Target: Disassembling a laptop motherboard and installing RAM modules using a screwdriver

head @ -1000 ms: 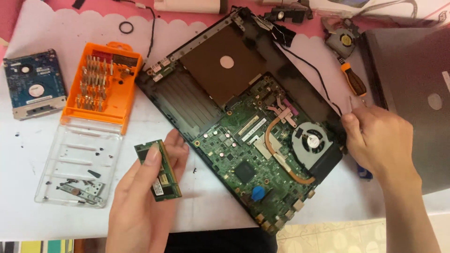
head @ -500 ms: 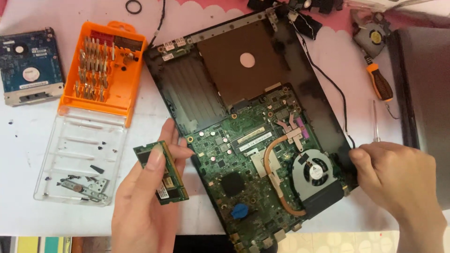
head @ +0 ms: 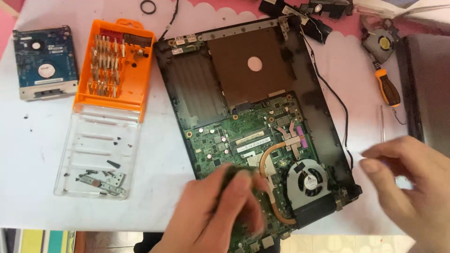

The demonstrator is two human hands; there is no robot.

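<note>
An opened black laptop base (head: 197,93) lies tilted on the white table, its green motherboard (head: 243,136), copper heat pipe (head: 265,154) and cooling fan (head: 307,180) exposed. My left hand (head: 215,215) is blurred over the board's near left part. It pinches a small green memory module (head: 228,174), mostly hidden by my fingers. My right hand (head: 412,182) hovers off the laptop's right edge, fingers loosely spread, with nothing seen in it.
An orange bit case (head: 115,65) and its clear lid (head: 98,154) holding screws lie left of the laptop. A hard drive (head: 44,63) is at far left. An orange-handled screwdriver (head: 388,86), a loose fan (head: 380,42) and a grey laptop (head: 429,84) sit at right.
My left hand carried the memory module from beside the laptop onto the motherboard. My right hand let go of the laptop's right edge and pulled away to the right.
</note>
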